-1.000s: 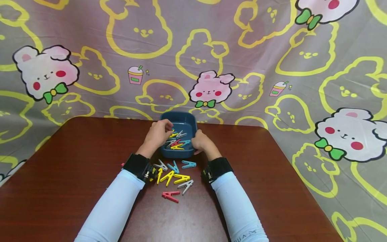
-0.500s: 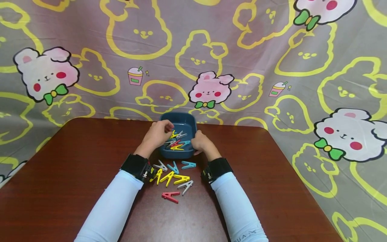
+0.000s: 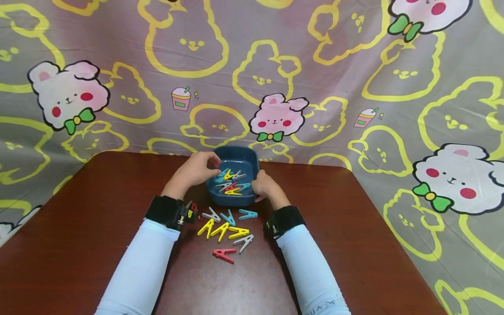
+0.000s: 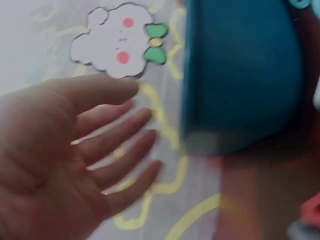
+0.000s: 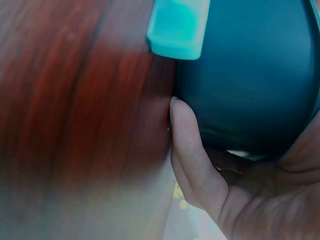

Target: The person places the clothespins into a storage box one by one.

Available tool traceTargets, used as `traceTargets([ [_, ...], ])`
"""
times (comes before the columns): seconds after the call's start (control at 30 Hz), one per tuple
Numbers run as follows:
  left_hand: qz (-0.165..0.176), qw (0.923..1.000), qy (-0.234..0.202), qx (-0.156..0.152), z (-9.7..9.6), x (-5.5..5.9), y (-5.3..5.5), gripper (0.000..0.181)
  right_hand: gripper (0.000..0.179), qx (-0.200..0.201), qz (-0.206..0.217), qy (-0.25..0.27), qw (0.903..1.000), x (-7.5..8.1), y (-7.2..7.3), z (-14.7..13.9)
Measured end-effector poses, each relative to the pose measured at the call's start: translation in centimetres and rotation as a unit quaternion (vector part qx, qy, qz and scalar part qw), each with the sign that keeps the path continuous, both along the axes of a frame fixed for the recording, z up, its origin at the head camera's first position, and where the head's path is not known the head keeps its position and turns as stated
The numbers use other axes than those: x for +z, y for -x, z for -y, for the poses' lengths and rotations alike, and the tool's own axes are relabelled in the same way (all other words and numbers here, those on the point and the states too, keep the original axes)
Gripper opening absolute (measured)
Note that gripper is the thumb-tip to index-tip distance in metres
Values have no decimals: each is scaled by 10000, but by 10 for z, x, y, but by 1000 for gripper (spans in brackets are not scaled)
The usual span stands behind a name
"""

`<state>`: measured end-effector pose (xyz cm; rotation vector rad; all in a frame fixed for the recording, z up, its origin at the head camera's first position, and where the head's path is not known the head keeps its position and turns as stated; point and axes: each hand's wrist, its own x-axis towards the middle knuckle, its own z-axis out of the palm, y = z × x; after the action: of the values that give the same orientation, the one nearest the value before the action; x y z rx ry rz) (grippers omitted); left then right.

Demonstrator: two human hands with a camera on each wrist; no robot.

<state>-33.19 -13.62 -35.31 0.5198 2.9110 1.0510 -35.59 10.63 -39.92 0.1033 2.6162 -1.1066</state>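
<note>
A dark blue plastic box [image 3: 235, 201] stands at the far side of the table, with several coloured clothespins inside, among them a yellow clothespin [image 3: 233, 191]. My right hand [image 3: 265, 183] grips the box's right side; the right wrist view shows its fingers [image 5: 192, 155] against the box wall [image 5: 250, 75]. My left hand [image 3: 193, 169] is at the box's left rim. In the left wrist view the left hand [image 4: 95, 150] has its fingers spread and relaxed, holding nothing, apart from the box [image 4: 240, 75].
In front of the box lie several loose clothespins, including a blue clothespin [image 3: 248, 214], a yellow clothespin [image 3: 238, 232], a grey clothespin [image 3: 244, 242] and a red clothespin [image 3: 224, 254]. Another red one shows beside the left wrist. A patterned curtain [image 3: 220, 87] hangs behind the table [image 3: 323, 205].
My left hand has moved left, out from over the box, and its fingers have opened, uncovering blue clothespins inside. The right hand keeps its grip on the box.
</note>
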Motion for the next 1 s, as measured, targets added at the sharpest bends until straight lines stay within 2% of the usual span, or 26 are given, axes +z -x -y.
traceTargets([
  [0.1,237,9990,343,-152,9,11,-8,41,72,-53,-15,-1,10000,-1,0,-1],
  [0.23,409,9951,888,-172,23,29,-24,45,71,-6,-54,36,10000,-2,0,-1],
  [0.33,478,9880,1452,-228,34,38,-36,47,69,-11,-53,37,10000,-1,0,-1],
  [0.43,562,9782,1969,-350,46,41,-44,50,67,-114,-104,13,9999,0,0,-2],
  [0.57,738,9682,2339,-488,63,34,-50,48,66,-90,-113,-5,9999,-1,3,-2],
  [0.67,875,9641,2391,-752,74,22,-53,44,66,-61,-45,9,10000,-3,4,-2],
  [0.87,1059,9657,2077,-1141,89,-7,-59,36,71,-19,12,42,10000,-4,3,-2],
  [1.0,1213,9658,1932,-1231,93,-17,-62,38,69,65,19,66,10000,-3,1,-1],
])
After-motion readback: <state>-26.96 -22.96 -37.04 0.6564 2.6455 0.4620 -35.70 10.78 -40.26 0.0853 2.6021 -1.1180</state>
